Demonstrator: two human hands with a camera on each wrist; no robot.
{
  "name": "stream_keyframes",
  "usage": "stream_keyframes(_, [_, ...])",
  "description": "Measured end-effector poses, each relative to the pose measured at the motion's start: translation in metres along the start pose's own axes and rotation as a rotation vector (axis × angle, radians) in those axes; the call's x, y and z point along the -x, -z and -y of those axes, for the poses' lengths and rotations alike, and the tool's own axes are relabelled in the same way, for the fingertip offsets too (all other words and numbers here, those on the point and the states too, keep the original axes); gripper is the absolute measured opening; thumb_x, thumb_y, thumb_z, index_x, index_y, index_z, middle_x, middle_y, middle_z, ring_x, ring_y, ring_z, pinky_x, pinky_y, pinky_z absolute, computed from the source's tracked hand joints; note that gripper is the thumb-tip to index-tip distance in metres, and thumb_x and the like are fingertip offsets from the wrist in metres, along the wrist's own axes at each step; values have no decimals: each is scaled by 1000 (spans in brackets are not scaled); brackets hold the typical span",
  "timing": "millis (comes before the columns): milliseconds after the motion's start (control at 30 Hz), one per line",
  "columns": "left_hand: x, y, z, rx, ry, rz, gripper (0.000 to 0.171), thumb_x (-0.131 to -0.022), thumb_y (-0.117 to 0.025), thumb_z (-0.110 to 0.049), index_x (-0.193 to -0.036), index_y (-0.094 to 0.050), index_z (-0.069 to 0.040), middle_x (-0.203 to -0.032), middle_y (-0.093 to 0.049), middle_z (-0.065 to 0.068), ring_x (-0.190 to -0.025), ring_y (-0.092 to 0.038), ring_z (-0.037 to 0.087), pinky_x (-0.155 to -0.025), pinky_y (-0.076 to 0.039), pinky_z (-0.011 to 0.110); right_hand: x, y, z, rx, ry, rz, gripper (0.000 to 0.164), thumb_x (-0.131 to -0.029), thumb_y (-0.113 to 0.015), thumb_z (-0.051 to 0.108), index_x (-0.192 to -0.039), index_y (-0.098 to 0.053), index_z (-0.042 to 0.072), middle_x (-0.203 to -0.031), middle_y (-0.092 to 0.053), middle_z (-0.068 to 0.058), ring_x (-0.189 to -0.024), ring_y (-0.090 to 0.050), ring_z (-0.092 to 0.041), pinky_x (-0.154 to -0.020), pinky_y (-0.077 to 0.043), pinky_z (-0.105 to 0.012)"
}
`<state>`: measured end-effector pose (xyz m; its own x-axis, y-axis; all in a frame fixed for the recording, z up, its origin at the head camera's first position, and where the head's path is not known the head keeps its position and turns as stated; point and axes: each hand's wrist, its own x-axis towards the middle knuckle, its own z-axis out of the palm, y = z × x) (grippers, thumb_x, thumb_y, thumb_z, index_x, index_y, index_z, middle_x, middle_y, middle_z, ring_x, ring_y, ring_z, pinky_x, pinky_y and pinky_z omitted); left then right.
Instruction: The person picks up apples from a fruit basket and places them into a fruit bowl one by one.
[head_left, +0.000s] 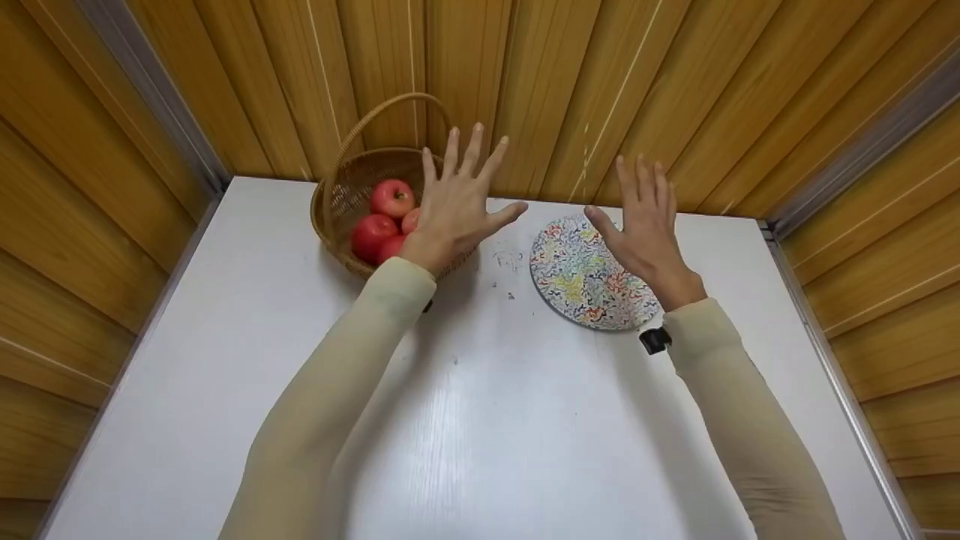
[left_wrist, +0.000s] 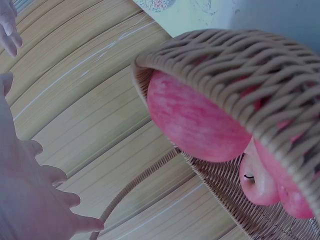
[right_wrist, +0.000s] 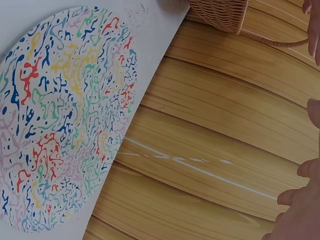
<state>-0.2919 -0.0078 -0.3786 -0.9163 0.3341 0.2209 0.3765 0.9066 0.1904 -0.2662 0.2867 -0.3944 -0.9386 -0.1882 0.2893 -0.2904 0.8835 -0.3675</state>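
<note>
My left hand [head_left: 456, 206] hovers over the right side of a wicker basket [head_left: 322, 217], fingers spread and straight, holding nothing. Inside the basket are several red apples [head_left: 392, 198], partly hidden behind the hand and wrist. In the left wrist view, a large apple [left_wrist: 195, 117] shows close up beneath the woven rim, and the left hand [left_wrist: 30, 185] is apart from it. My right hand [head_left: 646, 229], fingers extended, is above the right part of a round board [head_left: 574, 274] speckled in many colours. The right wrist view shows the board [right_wrist: 70, 110] flat, with the right hand [right_wrist: 302, 210] at the edge.
Both board and basket stand on a white table [head_left: 480, 420] near its back edge. Wood-plank walls [head_left: 547, 90] rise behind and at both sides. The basket's tall arched handle [head_left: 375, 112] stands up at the back left. Small dark marks [head_left: 510, 295] dot the tabletop between basket and board.
</note>
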Motion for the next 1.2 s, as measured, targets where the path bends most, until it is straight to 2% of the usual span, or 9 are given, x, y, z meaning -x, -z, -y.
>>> stream_keyframes(133, [3,9,2,-4,-3,-3,99,-96,-41,-81,-173,-1,-33,-178,11,7,-161,16,36,-122,12,67,0,1,5,-10,11,-12,92,-105,-46,63,-172,-10,11,-177,1,-18,-161,9,-39,-126,15,-54])
stream_keyframes(300, [10,20,5,-15,-16,-30,98,-97,-40,-80,-172,1,-32,-177,13,7,-161,17,35,-123,12,67,1,2,13,-14,23,-16,90,-106,-48,60,-172,-10,12,-177,-2,-16,-162,8,-37,-126,13,-53])
stream_keyframes(533, [18,41,12,17,-38,-133,96,-99,-45,-76,-173,-3,-30,-178,10,6,-161,15,32,-124,14,61,0,4,23,-24,44,-30,89,-106,-51,58,-172,-12,11,-177,-5,-17,-162,5,-38,-127,10,-54])
stream_keyframes(733, [26,56,21,45,-62,-246,96,-100,-47,-74,-173,-9,-25,-178,4,8,-162,10,32,-125,11,59,2,4,27,-49,50,-40,89,-106,-53,56,-171,-13,9,-177,-7,-16,-162,4,-38,-127,8,-55])
stream_keyframes(1033, [40,75,46,108,-48,-391,92,-102,-51,-67,-172,-17,-20,-178,-4,11,-163,5,32,-125,16,48,-2,3,36,-59,57,-41,90,-106,-53,57,-172,-13,10,-178,-6,-13,-162,4,-35,-128,5,-56])
stream_keyframes(1200, [49,83,62,141,-17,-434,90,-103,-52,-65,-172,-19,-18,-178,-5,12,-163,4,31,-125,16,46,-3,2,41,-75,75,-47,90,-106,-54,56,-171,-14,9,-177,-8,-14,-162,4,-35,-128,4,-58])
